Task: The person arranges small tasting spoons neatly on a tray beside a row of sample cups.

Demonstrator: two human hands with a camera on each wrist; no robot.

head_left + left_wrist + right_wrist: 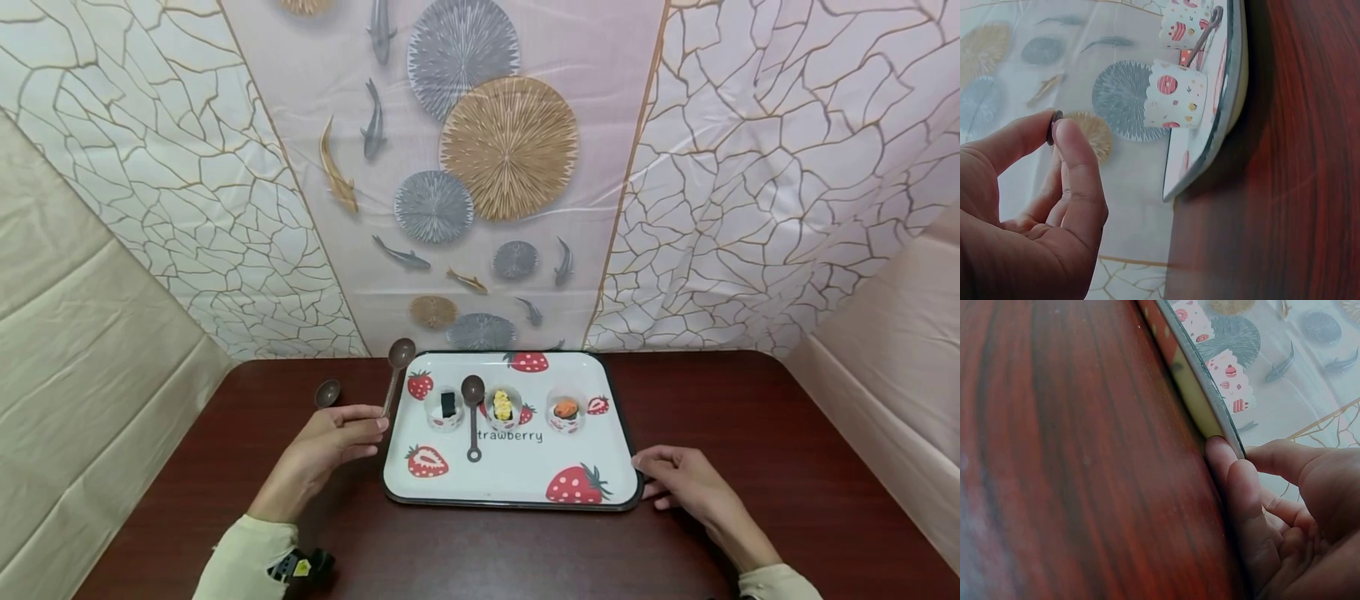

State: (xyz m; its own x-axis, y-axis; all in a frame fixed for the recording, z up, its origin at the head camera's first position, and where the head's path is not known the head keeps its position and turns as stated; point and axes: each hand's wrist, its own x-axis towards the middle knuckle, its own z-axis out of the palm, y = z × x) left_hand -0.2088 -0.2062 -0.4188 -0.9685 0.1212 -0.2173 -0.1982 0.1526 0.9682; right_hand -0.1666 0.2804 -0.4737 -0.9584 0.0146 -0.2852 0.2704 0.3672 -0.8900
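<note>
My left hand (330, 442) pinches a brown long-handled spoon (402, 353) by its handle end, bowl upward, beside the tray's left edge. In the left wrist view, thumb and index finger meet on the handle's round end. The white strawberry-print tray (487, 483) has its lower right corner gripped by my right hand (690, 487), with the thumb over the rim and fingers against the outer side. A second brown spoon (473, 392) lies on the tray between the left paper cup (1175, 94) and the middle one.
Three printed cups hold small sushi pieces: a seaweed-wrapped one (448, 405), one with yellow topping (502, 405) and one with orange topping (566, 408). Another spoon's bowl (327, 393) shows on the dark wooden table (480, 550), left of the tray. Patterned cloth (750, 208) hangs behind.
</note>
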